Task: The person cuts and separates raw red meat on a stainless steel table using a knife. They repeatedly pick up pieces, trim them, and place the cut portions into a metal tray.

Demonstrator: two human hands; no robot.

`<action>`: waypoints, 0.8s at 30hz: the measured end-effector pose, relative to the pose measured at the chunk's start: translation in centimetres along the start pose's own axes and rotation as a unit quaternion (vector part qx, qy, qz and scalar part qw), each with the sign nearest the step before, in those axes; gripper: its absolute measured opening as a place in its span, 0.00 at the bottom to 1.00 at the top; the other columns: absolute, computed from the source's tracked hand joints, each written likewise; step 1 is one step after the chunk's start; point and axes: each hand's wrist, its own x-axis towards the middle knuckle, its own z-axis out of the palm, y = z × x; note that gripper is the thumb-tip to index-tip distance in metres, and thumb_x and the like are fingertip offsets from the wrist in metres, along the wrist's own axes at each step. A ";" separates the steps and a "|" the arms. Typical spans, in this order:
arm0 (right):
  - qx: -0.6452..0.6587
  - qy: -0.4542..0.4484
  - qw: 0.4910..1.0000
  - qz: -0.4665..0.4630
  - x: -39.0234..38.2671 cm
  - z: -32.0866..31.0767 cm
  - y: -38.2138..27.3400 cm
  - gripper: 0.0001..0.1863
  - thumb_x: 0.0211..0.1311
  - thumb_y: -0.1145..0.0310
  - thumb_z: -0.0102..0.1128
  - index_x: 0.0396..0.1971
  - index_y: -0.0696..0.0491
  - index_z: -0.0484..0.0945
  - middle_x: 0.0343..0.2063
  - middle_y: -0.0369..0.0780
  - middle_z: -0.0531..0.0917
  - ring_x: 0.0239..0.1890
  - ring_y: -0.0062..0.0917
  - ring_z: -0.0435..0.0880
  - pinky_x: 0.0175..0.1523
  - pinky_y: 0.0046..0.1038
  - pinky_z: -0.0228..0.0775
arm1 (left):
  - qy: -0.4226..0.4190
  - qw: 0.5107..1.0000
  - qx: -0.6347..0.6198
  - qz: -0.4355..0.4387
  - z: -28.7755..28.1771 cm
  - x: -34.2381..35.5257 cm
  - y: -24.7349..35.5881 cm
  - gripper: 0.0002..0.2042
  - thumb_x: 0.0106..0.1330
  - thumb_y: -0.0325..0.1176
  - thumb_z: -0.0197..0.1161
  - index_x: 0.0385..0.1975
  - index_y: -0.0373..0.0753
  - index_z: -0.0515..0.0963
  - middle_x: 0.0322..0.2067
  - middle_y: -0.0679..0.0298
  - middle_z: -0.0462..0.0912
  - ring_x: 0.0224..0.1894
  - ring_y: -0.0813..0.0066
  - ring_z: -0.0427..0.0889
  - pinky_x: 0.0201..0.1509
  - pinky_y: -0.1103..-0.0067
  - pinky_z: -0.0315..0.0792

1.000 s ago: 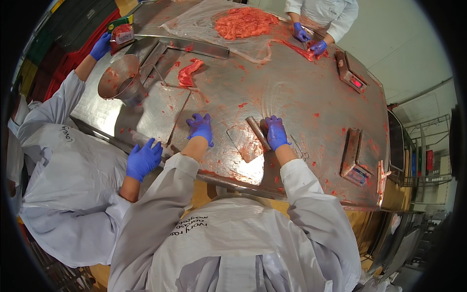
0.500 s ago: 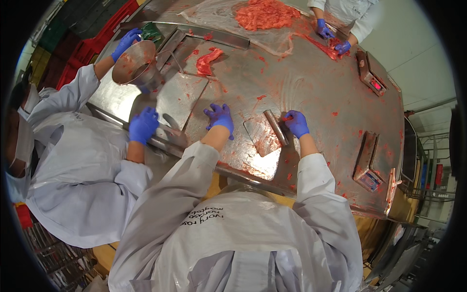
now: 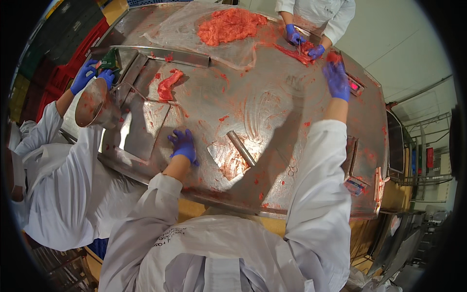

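My left hand [image 3: 182,146] rests on the steel table with its fingers spread and nothing in it. My right hand [image 3: 336,82] reaches far out to the right, smeared by motion. A small red piece of meat [image 3: 334,57] shows at its fingertips, by a scale [image 3: 355,85] with a lit red display; whether the fingers grip it, I cannot tell. Between my arms lies a round metal bar [image 3: 241,148] along a shiny, meat-smeared flat plate [image 3: 221,158], like a scraper. Beyond my left hand is a longer strip of meat [image 3: 169,86].
A large heap of meat [image 3: 231,25] sits on plastic sheeting [image 3: 172,24]. Across the table, a co-worker's gloved hands [image 3: 295,35] work on meat. At left another co-worker handles a green packet [image 3: 109,59] beside a steel funnel-shaped vessel [image 3: 92,104]. A second scale [image 3: 354,186] stands near my right forearm.
My right hand has left the metal bar and swung far forward and right. The left hand stays spread on the table. The left co-worker's lower hand has moved up to the green packet.
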 end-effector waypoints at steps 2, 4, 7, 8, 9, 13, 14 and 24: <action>-0.181 0.243 0.952 0.035 -2.0 -7.8 2.5 0.23 0.56 0.66 0.57 0.54 0.55 0.73 0.53 0.47 0.75 0.55 0.42 0.74 0.62 0.39 0.63 | -0.009 1.000 0.000 0.027 -0.7 0.1 0.7 0.61 0.38 0.46 0.80 0.68 0.41 0.41 0.66 0.34 0.43 0.68 0.31 0.45 0.68 0.51 0.51; -0.632 0.325 0.679 0.183 -7.6 -12.3 6.4 0.26 0.56 0.62 0.57 0.55 0.53 0.72 0.56 0.49 0.73 0.58 0.46 0.71 0.64 0.41 0.59 | -0.002 0.999 0.012 0.039 -1.0 -0.3 0.5 0.57 0.39 0.46 0.79 0.67 0.38 0.44 0.64 0.33 0.46 0.67 0.33 0.48 0.68 0.51 0.52; -0.823 0.286 0.489 0.046 -15.4 -6.5 14.7 0.27 0.55 0.58 0.58 0.54 0.53 0.73 0.58 0.50 0.71 0.64 0.47 0.64 0.68 0.42 0.51 | 0.029 0.999 0.000 0.027 0.4 1.0 -1.8 0.50 0.42 0.42 0.78 0.64 0.38 0.52 0.62 0.36 0.53 0.65 0.36 0.56 0.63 0.55 0.61; -0.842 0.240 0.483 0.016 -17.2 -6.1 15.0 0.26 0.54 0.58 0.59 0.53 0.54 0.73 0.57 0.51 0.71 0.62 0.46 0.65 0.66 0.43 0.55 | 0.046 0.998 -0.029 0.043 1.8 4.6 -3.1 0.48 0.42 0.40 0.78 0.64 0.41 0.54 0.61 0.40 0.55 0.63 0.37 0.58 0.58 0.57 0.68; -0.859 0.194 0.473 -0.010 -18.9 -6.3 15.3 0.26 0.54 0.58 0.59 0.52 0.55 0.74 0.56 0.51 0.71 0.61 0.46 0.66 0.64 0.43 0.58 | 0.059 0.995 -0.056 0.061 2.1 7.5 -4.3 0.46 0.42 0.38 0.77 0.63 0.44 0.56 0.61 0.43 0.57 0.62 0.37 0.61 0.54 0.59 0.74; -0.839 0.007 0.544 0.009 -25.0 -6.6 12.8 0.29 0.54 0.57 0.61 0.54 0.56 0.72 0.56 0.53 0.71 0.59 0.47 0.67 0.62 0.43 0.60 | 0.367 0.873 -0.315 0.060 -6.8 13.9 -6.4 0.33 0.51 0.39 0.69 0.58 0.45 0.63 0.56 0.44 0.65 0.57 0.45 0.69 0.59 0.62 0.68; -0.803 0.000 0.591 0.072 -26.1 -5.8 12.0 0.29 0.54 0.58 0.61 0.55 0.55 0.71 0.57 0.53 0.70 0.59 0.47 0.67 0.63 0.43 0.59 | 0.469 0.844 -0.260 -0.011 -8.0 15.3 -6.5 0.32 0.52 0.41 0.69 0.58 0.46 0.65 0.55 0.44 0.66 0.56 0.46 0.70 0.58 0.63 0.70; -0.882 -0.009 0.463 0.090 -37.4 1.5 12.4 0.26 0.58 0.63 0.55 0.58 0.48 0.66 0.61 0.46 0.63 0.63 0.51 0.60 0.64 0.54 0.54 | 0.313 0.890 -0.292 0.153 -3.8 20.7 1.5 0.20 0.61 0.36 0.53 0.54 0.40 0.72 0.52 0.47 0.75 0.54 0.49 0.74 0.57 0.64 0.68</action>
